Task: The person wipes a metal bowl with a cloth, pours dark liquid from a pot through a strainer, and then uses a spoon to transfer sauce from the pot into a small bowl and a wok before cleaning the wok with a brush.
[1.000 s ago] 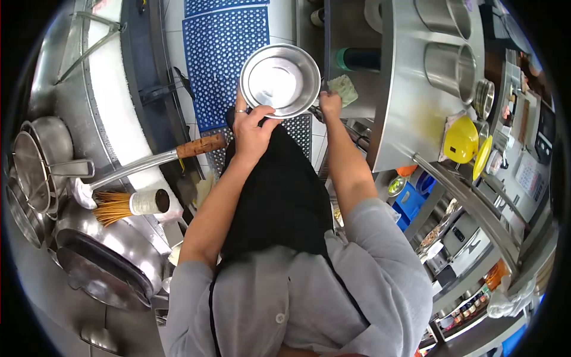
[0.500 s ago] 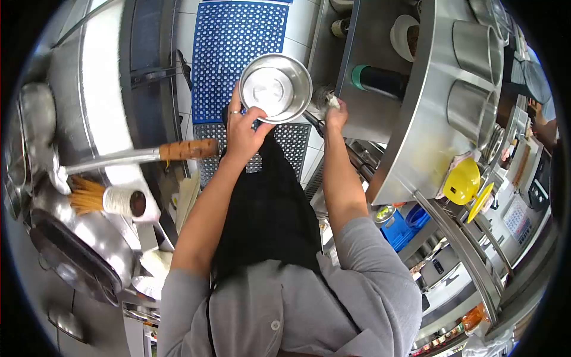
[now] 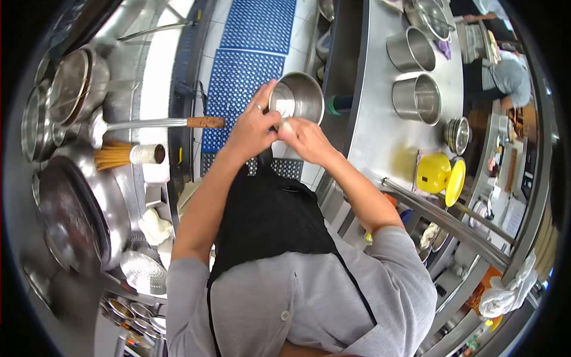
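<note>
Steel-lined kitchen, with pale floor tiles (image 3: pixel 302 35) and blue perforated mats (image 3: pixel 247 89) stretching out beyond the left hand (image 3: pixel 253 128). Far to the left of that hand, steel strainers (image 3: pixel 71 86) grouped together, and back toward the black apron (image 3: pixel 267 220) a large steel wok (image 3: pixel 113 208), partly covered from view by a broad dark pan (image 3: pixel 68 214). Nearer the left hand but well apart from it, a long-handled ladle (image 3: pixel 151 124), wooden grip pointing toward the fingers. Just behind the ladle, a bamboo brush (image 3: pixel 113 157) with a pale wrapped handle, then a crumpled white cloth (image 3: pixel 156 228) and a perforated skimmer (image 3: pixel 144 272).

Holds the round steel vessel (image 3: pixel 303 98) out ahead of the apron with the left hand, fingers bent along its outer left side, thumb at the near rim, a ring (image 3: pixel 259 107) on one finger. Has the right hand (image 3: pixel 309 140) at the same near rim, close against the left thumb, half closed with fingers curled under. Cannot tell about anything gripped inside that curl.

Ahead and to the right of the right hand, a green-ended object (image 3: pixel 333 105), partly hidden beneath the steel counter (image 3: pixel 375 119). Farther right on the counter, two steel pots (image 3: pixel 416 98), stacked bowls (image 3: pixel 458 135), a yellow container (image 3: pixel 434 172) and a yellow lid (image 3: pixel 455 181). Farthest from the right hand, a person in grey (image 3: pixel 505 83).
</note>
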### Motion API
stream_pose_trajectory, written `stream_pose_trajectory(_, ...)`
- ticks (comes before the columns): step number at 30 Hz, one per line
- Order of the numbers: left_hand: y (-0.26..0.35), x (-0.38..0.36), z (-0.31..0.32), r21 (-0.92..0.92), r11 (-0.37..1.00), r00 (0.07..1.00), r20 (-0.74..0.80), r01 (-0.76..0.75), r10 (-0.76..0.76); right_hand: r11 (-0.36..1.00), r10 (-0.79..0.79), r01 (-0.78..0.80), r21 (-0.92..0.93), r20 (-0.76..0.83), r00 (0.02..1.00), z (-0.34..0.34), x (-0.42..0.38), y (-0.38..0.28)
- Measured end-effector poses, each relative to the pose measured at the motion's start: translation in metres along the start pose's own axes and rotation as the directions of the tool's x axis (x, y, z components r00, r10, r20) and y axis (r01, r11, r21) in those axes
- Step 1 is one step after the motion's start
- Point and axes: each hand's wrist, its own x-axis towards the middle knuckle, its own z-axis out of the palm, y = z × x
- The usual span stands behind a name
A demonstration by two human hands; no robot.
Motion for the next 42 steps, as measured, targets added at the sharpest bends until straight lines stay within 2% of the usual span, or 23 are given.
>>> stream_pose_trajectory(2, 0.016, 0.005, -0.041, -0.126, 0.981, 0.987, 0.093, 0.145, -0.134, 0.922, -0.331, 0.334, -0.195, 0.048, 0.942, -0.015, -0.001, -0.022)
stream_pose_trajectory(4, 0.033, 0.007, -0.070, 0.078, 0.997, 0.995, 0.100, -0.022, 0.014, 0.869, -0.429, 0.427, -0.251, 0.051, 0.902, -0.010, 0.008, -0.022)
stream_pose_trajectory(6, 0.048, 0.005, -0.098, -0.045, 0.998, 0.999, -0.015, -0.041, 0.041, 0.813, -0.531, 0.502, -0.294, -0.021, 0.847, -0.008, 0.021, -0.045)
stream_pose_trajectory(8, 0.059, -0.018, -0.115, -0.173, 0.983, 0.955, -0.279, 0.054, -0.102, 0.828, -0.497, 0.457, -0.327, -0.049, 0.866, -0.015, 0.035, -0.089)
stream_pose_trajectory(10, 0.064, -0.033, -0.108, -0.500, 0.858, 0.781, -0.487, 0.118, -0.392, 0.819, -0.534, 0.444, -0.365, -0.200, 0.821, 0.001, 0.049, -0.128)
stream_pose_trajectory(11, 0.064, -0.046, -0.109, -0.634, 0.745, 0.727, -0.409, 0.209, -0.552, 0.777, -0.594, 0.508, -0.371, -0.166, 0.787, 0.006, 0.049, -0.152)
stream_pose_trajectory(13, 0.092, -0.060, -0.128, -0.756, 0.655, 0.706, -0.470, -0.012, -0.530, 0.699, -0.692, 0.640, -0.319, -0.073, 0.719, 0.025, 0.041, -0.181)
stream_pose_trajectory(15, 0.106, -0.097, -0.165, -0.756, 0.654, 0.644, -0.488, 0.026, -0.589, 0.562, -0.810, 0.775, -0.289, -0.006, 0.586, 0.046, 0.035, -0.209)
stream_pose_trajectory(16, 0.105, -0.123, -0.189, -0.646, 0.737, 0.614, -0.503, 0.201, -0.608, 0.422, -0.888, 0.862, -0.281, 0.063, 0.455, 0.049, 0.033, -0.218)
stream_pose_trajectory(18, 0.107, -0.172, -0.227, -0.614, 0.749, 0.593, -0.515, 0.249, -0.619, 0.129, -0.964, 0.953, -0.274, 0.190, 0.185, 0.053, 0.031, -0.240)
stream_pose_trajectory(19, 0.119, -0.187, -0.232, -0.694, 0.694, 0.598, -0.479, 0.191, -0.643, 0.121, -0.964, 0.956, -0.267, 0.198, 0.177, 0.063, 0.029, -0.259)
stream_pose_trajectory(20, 0.118, -0.202, -0.225, -0.634, 0.763, 0.435, -0.657, 0.123, -0.616, 0.121, -0.961, 0.956, -0.266, 0.208, 0.180, 0.076, 0.028, -0.277)
stream_pose_trajectory(22, 0.144, -0.222, -0.206, -0.660, 0.750, 0.264, -0.719, 0.032, -0.644, 0.129, -0.963, 0.957, -0.259, 0.198, 0.183, 0.112, 0.012, -0.314)
stream_pose_trajectory(23, 0.138, -0.240, -0.203, -0.686, 0.712, 0.219, -0.725, -0.150, -0.653, 0.133, -0.967, 0.958, -0.255, 0.179, 0.182, 0.141, 0.002, -0.333)
stream_pose_trajectory(24, 0.140, -0.269, -0.215, -0.640, 0.755, 0.190, -0.766, -0.143, -0.614, 0.135, -0.970, 0.959, -0.248, 0.162, 0.179, 0.164, -0.005, -0.348)
stream_pose_trajectory(28, 0.171, -0.394, -0.285, -0.640, 0.736, 0.338, -0.658, 0.221, -0.673, -0.324, -0.891, 0.939, -0.113, 0.371, -0.263, 0.196, -0.010, -0.380)
stream_pose_trajectory(30, 0.190, -0.400, -0.273, -0.685, 0.726, 0.119, -0.727, -0.066, -0.676, -0.306, -0.911, 0.942, -0.136, 0.328, -0.249, 0.215, -0.014, -0.411)
stream_pose_trajectory(31, 0.177, -0.410, -0.256, -0.704, 0.709, 0.078, -0.710, -0.047, -0.700, -0.203, -0.960, 0.970, -0.130, 0.221, -0.172, 0.239, -0.024, -0.424)
stream_pose_trajectory(32, 0.183, -0.399, -0.240, -0.620, 0.774, -0.096, -0.769, -0.127, -0.632, -0.098, -0.990, 0.989, -0.113, 0.109, -0.086, 0.263, -0.034, -0.435)
stream_pose_trajectory(36, 0.212, -0.485, -0.271, -0.658, 0.715, 0.005, -0.735, 0.235, -0.678, -0.298, -0.912, 0.953, -0.049, 0.308, -0.269, 0.296, -0.064, -0.437)
stream_pose_trajectory(38, 0.222, -0.516, -0.289, -0.633, 0.737, 0.140, -0.729, 0.236, -0.670, -0.460, -0.837, 0.888, -0.005, 0.335, -0.432, 0.287, -0.049, -0.458)
stream_pose_trajectory(40, 0.219, -0.514, -0.280, -0.651, 0.756, -0.017, -0.756, -0.069, -0.654, -0.345, -0.882, 0.939, 0.004, 0.342, -0.325, 0.301, -0.061, -0.477)
stream_pose_trajectory(42, 0.205, -0.494, -0.250, -0.594, 0.792, -0.247, -0.753, -0.144, -0.609, -0.159, -0.923, 0.987, -0.007, 0.356, -0.146, 0.325, -0.089, -0.484)
